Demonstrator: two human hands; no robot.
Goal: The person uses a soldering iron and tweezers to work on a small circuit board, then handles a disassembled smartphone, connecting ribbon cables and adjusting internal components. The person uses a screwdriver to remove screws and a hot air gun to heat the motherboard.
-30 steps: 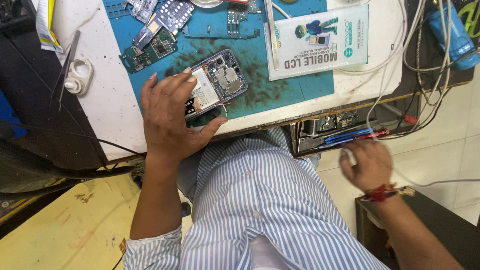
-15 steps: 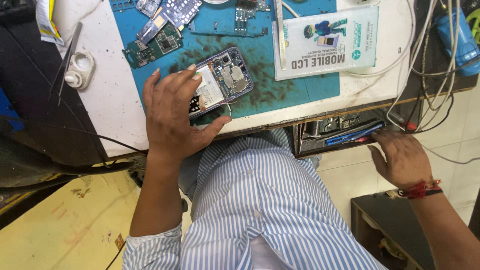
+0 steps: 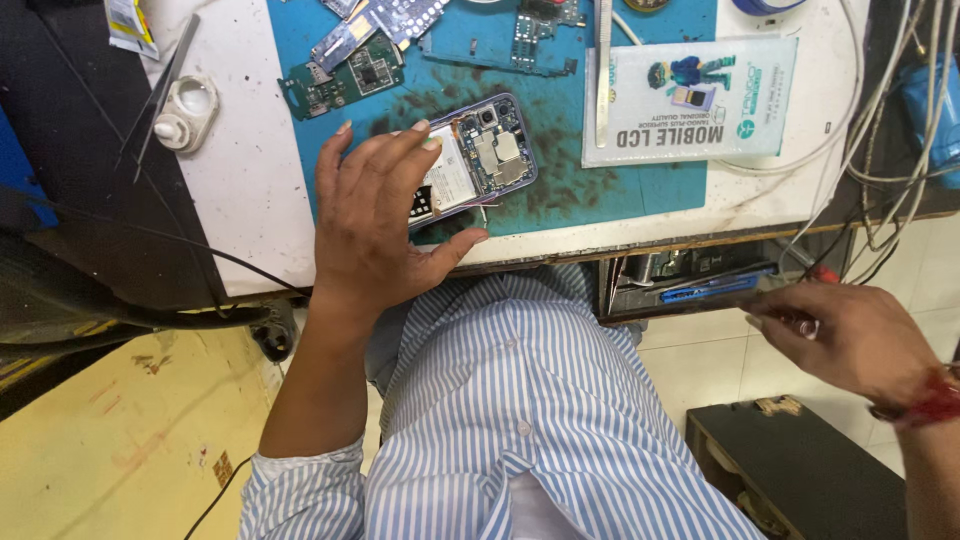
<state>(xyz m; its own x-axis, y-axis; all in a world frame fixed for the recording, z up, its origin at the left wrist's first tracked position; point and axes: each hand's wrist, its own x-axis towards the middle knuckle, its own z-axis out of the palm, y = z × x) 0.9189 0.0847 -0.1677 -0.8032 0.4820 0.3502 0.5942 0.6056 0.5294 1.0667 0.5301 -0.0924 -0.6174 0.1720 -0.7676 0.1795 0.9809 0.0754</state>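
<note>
An opened phone (image 3: 490, 150) with its back cover off lies on the blue work mat (image 3: 560, 190), showing its board and battery. My left hand (image 3: 375, 225) rests flat on the phone's lower half with fingers spread, pinning it to the mat. My right hand (image 3: 855, 340) is off the table at the lower right, beside the open drawer (image 3: 690, 285) under the bench. Its fingers are closed on a thin metal tool (image 3: 800, 322) that points left toward the drawer.
Loose circuit boards (image 3: 345, 75) and a printed white packet (image 3: 690, 100) lie on the mat. A small white round container (image 3: 188, 108) and black tweezers (image 3: 160, 85) sit at the left. Cables (image 3: 880, 150) hang at the right. A dark box (image 3: 800, 470) stands on the floor.
My right hand has drawn back to the right from the drawer front, now with a thin tool in its fingers. My left hand has stayed on the phone.
</note>
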